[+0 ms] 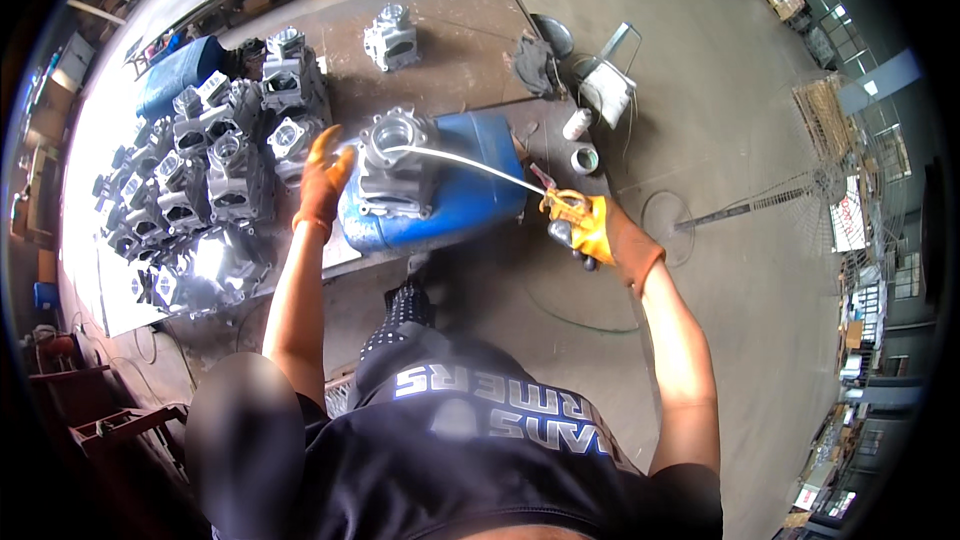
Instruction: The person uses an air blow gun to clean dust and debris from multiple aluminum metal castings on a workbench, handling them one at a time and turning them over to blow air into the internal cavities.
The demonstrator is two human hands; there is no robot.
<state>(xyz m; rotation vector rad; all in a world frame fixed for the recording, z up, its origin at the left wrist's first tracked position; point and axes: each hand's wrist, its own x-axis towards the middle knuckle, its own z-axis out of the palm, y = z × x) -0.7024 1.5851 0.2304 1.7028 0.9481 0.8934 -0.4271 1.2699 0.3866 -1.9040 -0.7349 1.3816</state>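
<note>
A grey cast-metal housing (397, 162) with a round opening on top stands on a blue plastic drum (480, 180) lying on its side. My right hand (580, 225), in a yellow-orange glove, is closed around a hand tool whose body is mostly hidden. From it a long, thin, pale curved rod (470, 163) reaches left, its tip at the housing's round opening. Just left of the housing I hold up my left hand (322, 180), also gloved in orange. Its fingers are apart and nothing is in them.
Several similar housings (235, 175) crowd the table's left side; another housing (392, 38) stands farther back. A second blue drum (180, 75) lies behind the crowd. At right are a white bottle (577, 123), a round tin (584, 159), a chair (607, 90) and a pedestal fan (825, 185).
</note>
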